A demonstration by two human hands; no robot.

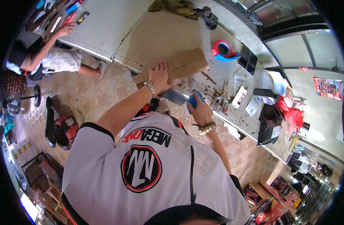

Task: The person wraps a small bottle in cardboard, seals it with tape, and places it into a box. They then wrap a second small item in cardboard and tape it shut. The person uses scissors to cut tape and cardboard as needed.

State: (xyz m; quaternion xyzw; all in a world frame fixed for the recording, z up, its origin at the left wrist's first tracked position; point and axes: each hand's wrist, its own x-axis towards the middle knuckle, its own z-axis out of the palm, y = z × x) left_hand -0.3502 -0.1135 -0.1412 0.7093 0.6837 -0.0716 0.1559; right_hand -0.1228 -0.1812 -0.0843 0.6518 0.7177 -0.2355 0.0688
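A long cardboard box (186, 62) lies at the table's near edge, one end jutting past it. My left hand (159, 76) presses on the box with its fingers spread, a metal watch at the wrist. Just right of the box's near side, my right hand (199, 109) is closed around a blue object, which looks like a tape roll (193, 101); its far parts are hidden by the fingers. Farther back on the table is a red tape dispenser or roll with blue tape (224, 50). Scissors (224, 105) and a lit phone (239, 97) lie to the right of my right hand.
The worn metal table (160, 33) carries cloths (177, 8) at the back, a dark phone-like slab (247, 60), labelled papers and black plastic packages (270, 123) at right. A co-worker's arm (59, 33) is at the far left. A stool or seat (50, 122) stands on the floor.
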